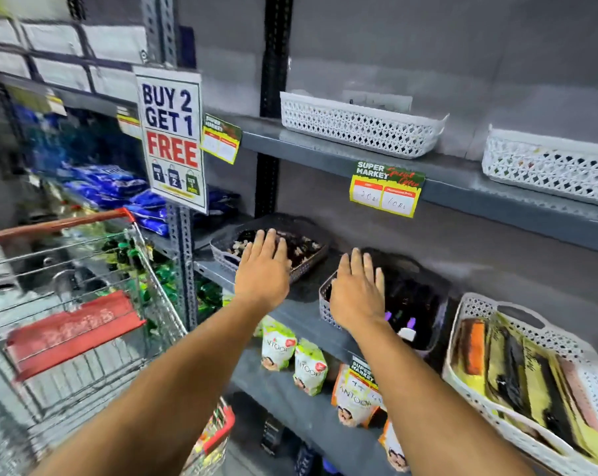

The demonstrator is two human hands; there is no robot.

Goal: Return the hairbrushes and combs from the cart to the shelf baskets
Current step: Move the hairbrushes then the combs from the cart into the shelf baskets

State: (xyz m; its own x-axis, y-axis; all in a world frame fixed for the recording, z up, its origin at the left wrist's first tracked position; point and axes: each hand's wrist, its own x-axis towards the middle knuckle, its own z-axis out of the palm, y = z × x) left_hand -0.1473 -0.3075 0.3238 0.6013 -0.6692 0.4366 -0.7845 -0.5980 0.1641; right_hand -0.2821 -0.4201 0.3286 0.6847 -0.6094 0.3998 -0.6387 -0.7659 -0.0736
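Hands reached forward together over the middle shelf (304, 309) of a grey metal rack. The left hand (264, 269) lay flat, palm down, over the near edge of a dark basket (309, 261) full of small dark and pale items that were too blurred to name; its fingers (270, 242) were spread and held nothing. The right hand (357, 290) was in the same pose over the near left corner of a second dark basket (424, 304), its fingers (359, 266) also open and empty; inside this basket stood dark things with purple and white tips. To the right, on the same shelf, a white lattice basket (469, 314) held flat packs in yellow, black and orange, which looked like combs (510, 369). On the upper shelf stood two more white lattice baskets (356, 127), well apart from the hands. At the left stood the wire cart (84, 304) with a red handle and a red flap; no brush could be made out in it because of blur. A "BUY 2 GET 1 FREE" sign (171, 139) hung on the rack post, and green-white pouches (292, 359) stood on the lower shelf.
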